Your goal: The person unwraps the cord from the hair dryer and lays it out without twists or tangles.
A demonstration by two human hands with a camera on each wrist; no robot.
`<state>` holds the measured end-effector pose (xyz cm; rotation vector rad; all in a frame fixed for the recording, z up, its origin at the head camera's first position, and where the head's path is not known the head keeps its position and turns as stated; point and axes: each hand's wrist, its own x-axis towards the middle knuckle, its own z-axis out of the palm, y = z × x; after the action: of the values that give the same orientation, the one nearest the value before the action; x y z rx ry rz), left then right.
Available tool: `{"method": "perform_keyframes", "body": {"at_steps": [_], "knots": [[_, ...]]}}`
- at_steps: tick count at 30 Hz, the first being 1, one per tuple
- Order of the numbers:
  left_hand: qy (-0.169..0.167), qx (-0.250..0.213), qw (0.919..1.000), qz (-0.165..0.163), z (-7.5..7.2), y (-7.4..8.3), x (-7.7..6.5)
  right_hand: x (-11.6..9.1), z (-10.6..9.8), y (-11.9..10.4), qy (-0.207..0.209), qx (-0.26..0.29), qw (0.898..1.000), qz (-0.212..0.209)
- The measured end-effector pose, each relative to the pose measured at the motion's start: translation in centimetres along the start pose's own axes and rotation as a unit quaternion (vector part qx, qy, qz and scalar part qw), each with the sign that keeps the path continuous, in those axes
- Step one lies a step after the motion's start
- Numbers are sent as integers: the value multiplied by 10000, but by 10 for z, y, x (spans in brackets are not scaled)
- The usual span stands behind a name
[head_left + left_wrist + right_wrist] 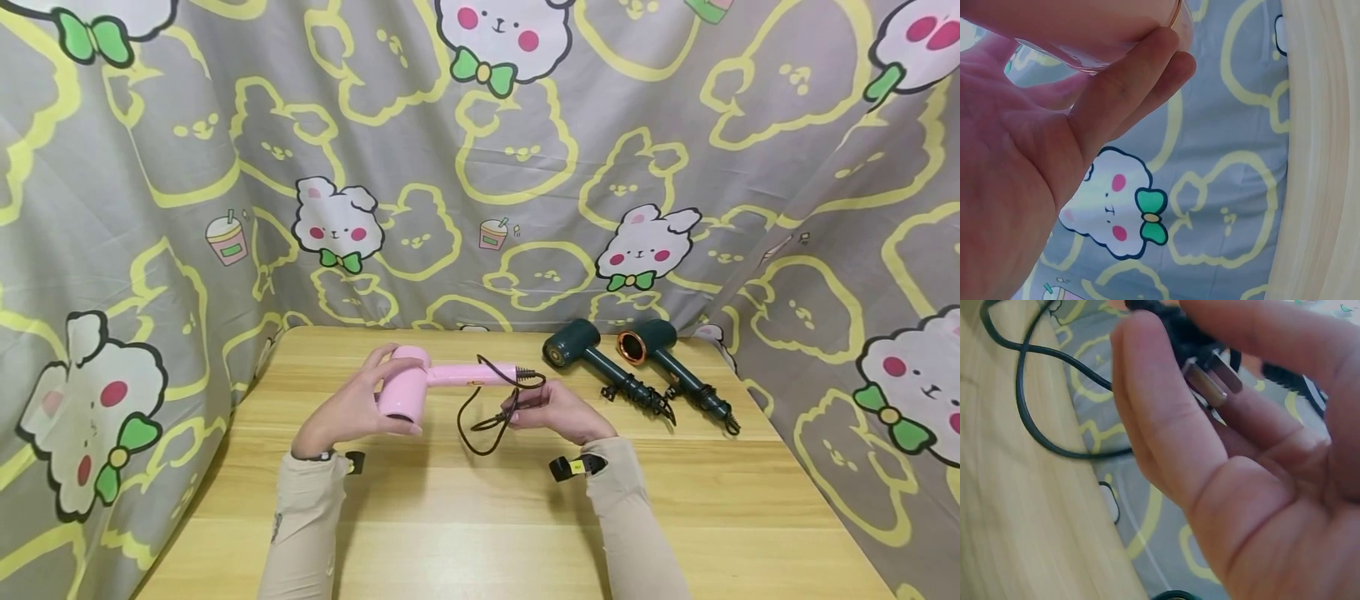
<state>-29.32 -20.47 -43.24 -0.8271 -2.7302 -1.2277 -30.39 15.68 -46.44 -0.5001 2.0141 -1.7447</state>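
Note:
A pink hair dryer is held up over the table, its handle pointing right. My left hand grips the dryer's barrel, fingers and thumb on either side; the left wrist view shows the pink barrel close against the fingers. My right hand pinches the black plug of the dryer's cord, with its metal prongs facing the palm. The black cord hangs in loose loops between the right hand and the handle's end.
Two dark green hair dryers lie at the back right of the wooden table: one, and beside it another with a copper-coloured rim. Both have cords bundled at their handles. A patterned curtain surrounds the table's back and sides.

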Motion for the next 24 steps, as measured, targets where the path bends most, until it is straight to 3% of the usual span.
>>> {"method": "perform_keyframes", "body": {"at_steps": [2, 7, 14, 24], "knots": [[-29, -51, 10000, 55, 1, 1, 1, 2, 1, 3, 178, 31, 9998, -20], [-142, -136, 9996, 207, 4, 6, 2, 9, 0, 9, 510, 699, 9961, -154], [-275, -77, 9989, 378, 8, 13, 3, 9, -4, 15, 785, 1956, 9767, -398], [-723, 82, 9970, 276, 15, 17, 6, 7, -13, 12, 1835, 1524, 9706, -321]]}}
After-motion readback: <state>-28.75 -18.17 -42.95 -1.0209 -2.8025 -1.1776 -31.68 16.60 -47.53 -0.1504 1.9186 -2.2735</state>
